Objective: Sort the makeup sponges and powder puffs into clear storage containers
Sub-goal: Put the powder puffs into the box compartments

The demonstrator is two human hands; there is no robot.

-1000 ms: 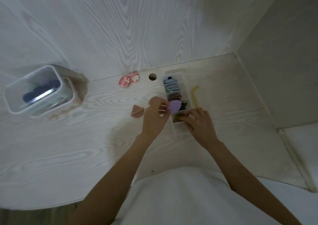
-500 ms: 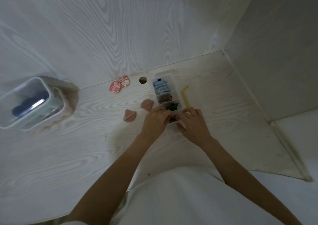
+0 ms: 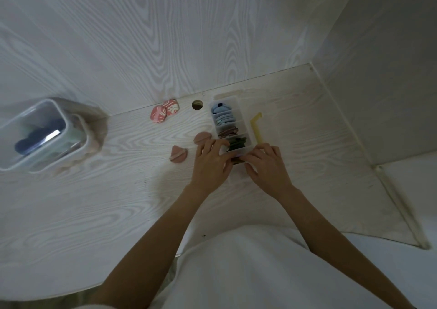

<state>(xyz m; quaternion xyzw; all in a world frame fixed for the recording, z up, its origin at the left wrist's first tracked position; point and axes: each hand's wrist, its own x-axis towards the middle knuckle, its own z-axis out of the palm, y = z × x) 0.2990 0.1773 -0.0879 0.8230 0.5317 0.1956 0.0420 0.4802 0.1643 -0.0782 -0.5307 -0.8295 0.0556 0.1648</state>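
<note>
A pale wood-grain bench [image 3: 118, 202] carries everything, and it meets a wall of the same wood at the back. The biggest thing on it is a clear tub [image 3: 35, 133] at the far left. Inside the tub lie dark blue pieces, but the blurred plastic does not let me tell exactly what they are.

Near the middle stands a long clear box [image 3: 243, 119] with several compartments in one row. Its long axis runs from the person away toward the wall, a little tilted to the left. The two far compartments hold light blue puffs [image 3: 222, 117], the next one holds brown puffs [image 3: 228, 132], and the next one holds dark green puffs [image 3: 237, 143]. The nearest compartment is mostly hidden by the hands.

The left hand [image 3: 212, 164] rests at the near left side of the box, with its fingers bent down over the edge. The right hand [image 3: 267, 166] is at the near right side, and its curled fingers press on the nearest compartment. I cannot tell whether either hand really grips something.

A yellow strip [image 3: 256, 129] lies just beside the box on the right, parallel to it. Two pink fan-shaped puffs [image 3: 178, 155] lie on the bench left of the box. Two red and white patterned puffs [image 3: 164, 113] touch each other near the wall. A small round hole [image 3: 197, 104] is in the bench between them and the box. No writing can be read anywhere.
</note>
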